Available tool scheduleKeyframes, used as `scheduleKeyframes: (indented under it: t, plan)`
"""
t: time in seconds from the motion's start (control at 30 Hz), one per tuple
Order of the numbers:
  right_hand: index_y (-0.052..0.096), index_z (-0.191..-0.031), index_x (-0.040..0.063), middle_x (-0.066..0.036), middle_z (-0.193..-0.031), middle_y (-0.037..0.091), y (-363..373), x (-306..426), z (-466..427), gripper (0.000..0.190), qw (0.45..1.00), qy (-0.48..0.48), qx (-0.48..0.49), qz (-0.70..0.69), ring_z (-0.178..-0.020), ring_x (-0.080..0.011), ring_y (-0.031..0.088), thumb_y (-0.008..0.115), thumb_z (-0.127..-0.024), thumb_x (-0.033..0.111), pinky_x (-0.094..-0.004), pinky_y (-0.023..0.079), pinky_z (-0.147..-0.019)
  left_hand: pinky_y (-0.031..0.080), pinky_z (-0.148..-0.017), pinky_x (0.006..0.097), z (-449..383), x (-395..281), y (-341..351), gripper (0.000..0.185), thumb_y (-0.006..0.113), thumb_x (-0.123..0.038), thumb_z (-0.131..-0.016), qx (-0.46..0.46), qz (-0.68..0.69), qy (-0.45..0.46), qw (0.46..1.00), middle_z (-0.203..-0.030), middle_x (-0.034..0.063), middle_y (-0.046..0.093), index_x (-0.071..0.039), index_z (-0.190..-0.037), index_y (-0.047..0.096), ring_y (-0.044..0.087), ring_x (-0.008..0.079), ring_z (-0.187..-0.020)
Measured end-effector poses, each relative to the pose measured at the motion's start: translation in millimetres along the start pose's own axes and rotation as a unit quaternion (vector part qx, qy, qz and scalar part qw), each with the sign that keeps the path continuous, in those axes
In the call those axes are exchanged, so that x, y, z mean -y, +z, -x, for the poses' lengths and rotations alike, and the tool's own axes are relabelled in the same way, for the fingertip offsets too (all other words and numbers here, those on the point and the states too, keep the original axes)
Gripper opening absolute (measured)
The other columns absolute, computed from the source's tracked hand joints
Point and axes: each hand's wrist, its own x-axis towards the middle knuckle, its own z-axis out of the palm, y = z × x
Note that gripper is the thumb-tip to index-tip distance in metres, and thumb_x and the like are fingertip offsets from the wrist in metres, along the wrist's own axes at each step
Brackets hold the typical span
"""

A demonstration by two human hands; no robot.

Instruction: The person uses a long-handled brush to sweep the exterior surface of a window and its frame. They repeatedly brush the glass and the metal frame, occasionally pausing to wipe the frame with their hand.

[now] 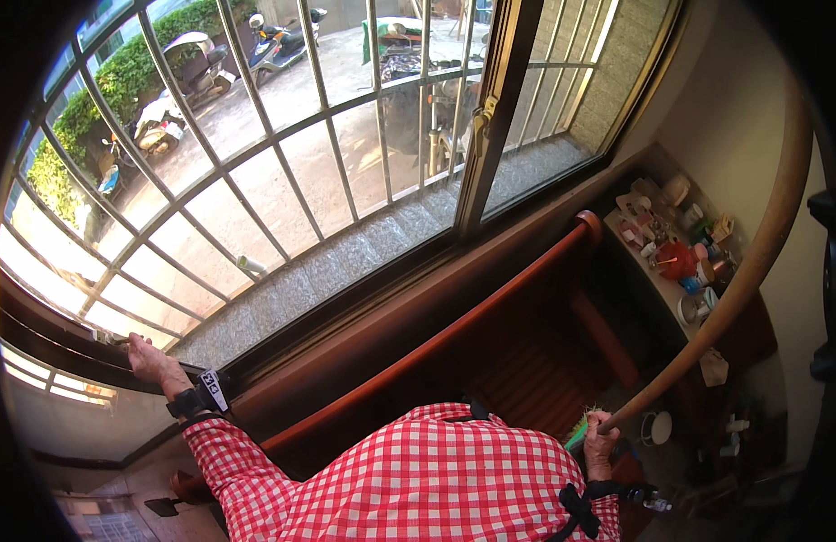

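At the far left, my left hand [150,359] has its fingers on the small lever of a window latch [109,337] on the dark frame. A black band with a printed marker tag [213,389] circles that wrist. Low on the right, my right hand [601,437] is closed around a long wooden pole [702,339], which rises past the right side of the view. Green bristles [579,432], perhaps a broom's, show beside this hand; the rest is hidden behind my red checked garment [424,481].
A dark red wooden bench [445,339] stands under the sill. Metal bars [275,139] cross the window, with a second latch [484,118] on the middle frame. At right, a side table [662,291] bears jars and small items. Parked scooters [275,47] stand outside.
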Motion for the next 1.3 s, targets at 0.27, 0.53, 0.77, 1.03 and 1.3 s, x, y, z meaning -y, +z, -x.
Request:
scheduleKeyframes:
  t: [0.27, 0.53, 0.77, 1.03, 1.3]
  plan:
    - [0.056, -0.072, 0.001, -0.005, -0.06, 0.05, 4, 11, -6, 0.016, 0.998, 0.043, 0.028, -0.034, -0.058, -0.0151, 0.049, 0.063, -0.081, 0.012, -0.0295, 0.041, -0.055, 0.042, -0.075, 0.029, -15, -6, -17, 0.036, 0.053, -0.03, -0.085, 0.073, -0.032, -0.041, 0.996, -0.091, 0.0141, 0.065, 0.004, -0.092, 0.064, 0.06, 0.0212, -0.079]
    - [0.057, -0.076, 0.002, -0.005, -0.062, 0.052, 9, -10, 12, 0.013, 0.997, 0.05, 0.021, -0.048, -0.058, -0.0132, 0.049, 0.063, -0.081, 0.012, -0.0288, 0.042, -0.056, 0.044, -0.061, 0.0278, 118, -16, 53, 0.006, 0.06, -0.009, -0.08, 0.245, -0.088, 0.039, 0.965, -0.07, 0.0019, 0.051, -0.003, -0.08, 0.058, 0.049, 0.0135, -0.067]
    - [0.058, -0.082, 0.002, -0.003, -0.063, 0.051, -22, -3, 43, 0.008, 0.996, 0.076, -0.022, -0.031, -0.055, -0.0109, 0.045, 0.054, -0.083, 0.008, -0.0281, 0.039, -0.05, 0.043, -0.071, 0.027, 330, -104, 181, 0.036, 0.055, -0.027, -0.085, 0.732, 0.116, -0.005, 0.671, -0.088, 0.0088, 0.062, 0.004, -0.103, 0.058, 0.056, 0.0149, -0.085]
    - [0.058, -0.084, -0.002, -0.014, -0.067, 0.054, -81, 47, 50, 0.021, 0.936, 0.215, -0.005, 0.278, -0.064, -0.0247, 0.054, 0.05, -0.087, 0.017, -0.0339, 0.042, -0.062, 0.039, -0.089, 0.0308, 427, -143, 297, 0.061, 0.06, -0.022, -0.082, 0.715, 0.16, -0.084, 0.675, -0.116, 0.0182, 0.053, 0.01, -0.127, 0.034, 0.051, 0.0231, -0.106]
    - [0.06, -0.085, -0.001, -0.015, -0.074, 0.058, -93, 0, 38, 0.024, 0.908, 0.377, -0.005, 0.18, -0.071, -0.0268, 0.055, 0.052, -0.088, 0.021, -0.035, 0.043, -0.068, 0.046, -0.064, 0.0265, 443, -172, 313, 0.028, 0.055, -0.025, -0.086, 0.764, 0.204, -0.131, 0.598, -0.084, 0.009, 0.062, 0.001, -0.095, 0.056, 0.061, 0.0157, -0.075]
